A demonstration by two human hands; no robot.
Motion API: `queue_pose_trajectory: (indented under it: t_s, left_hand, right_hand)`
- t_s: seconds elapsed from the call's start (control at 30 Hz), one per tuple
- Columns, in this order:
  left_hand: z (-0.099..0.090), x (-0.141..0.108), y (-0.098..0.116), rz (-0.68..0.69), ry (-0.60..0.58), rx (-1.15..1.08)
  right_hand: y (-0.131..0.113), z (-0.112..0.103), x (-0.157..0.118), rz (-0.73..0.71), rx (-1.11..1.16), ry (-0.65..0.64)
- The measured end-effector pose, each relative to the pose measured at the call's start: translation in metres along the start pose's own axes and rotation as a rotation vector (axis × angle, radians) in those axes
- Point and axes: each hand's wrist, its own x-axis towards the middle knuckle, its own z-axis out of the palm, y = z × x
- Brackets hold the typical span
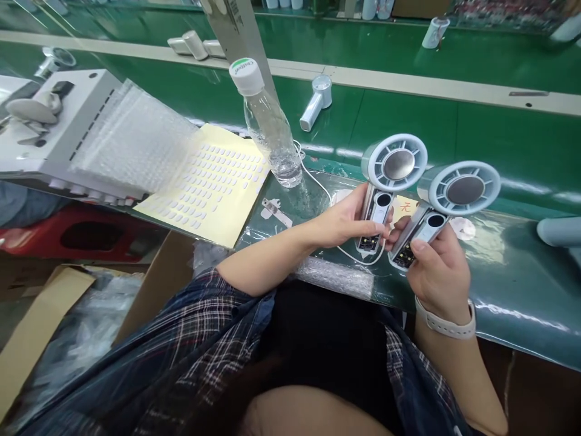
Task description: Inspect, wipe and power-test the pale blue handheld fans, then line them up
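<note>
Two pale blue handheld fans are held up side by side over the bench edge. My left hand (pixel 347 221) is closed round the handle of the left handheld fan (pixel 396 163), its thumb lying across the front. In my right hand (pixel 440 266) is the right handheld fan (pixel 463 188), gripped by the handle with the thumb on its lower part. Both handles have their lower fronts uncovered, with small circuit parts showing. The round heads face up toward me. A white cable (pixel 324 188) runs below the left fan; its end is hidden near my fingers.
A water bottle (pixel 272 133) stands beside a yellow sticker sheet (pixel 227 206). Bubble wrap (pixel 131 139) leans on a white machine (pixel 86 115) at left. Another fan (pixel 318 100) lies on the green belt (pixel 390 115). An open carton (pixel 154 284) sits low left.
</note>
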Motion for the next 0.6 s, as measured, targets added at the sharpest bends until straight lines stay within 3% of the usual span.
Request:
queue_pose_trajectory:
  t_s: [0.2,0.43,0.6]
  left_hand:
    - [-0.0015,-0.0022,-0.0007,-0.004,-0.081,0.009]
    - [0.0002,-0.0019,0.0013,-0.029,-0.039,0.023]
    - [-0.0033,-0.0004,-0.0025,-0.023,-0.032,0.04]
  right_hand:
    - [-0.0001,-0.0035,0.002,0.038,0.005,-0.008]
    - [-0.0005,-0.004,-0.0029,0.059,0.068,0.055]
    - [-0.0022,-0.0063,-0.0029,0.021,0.065,0.002]
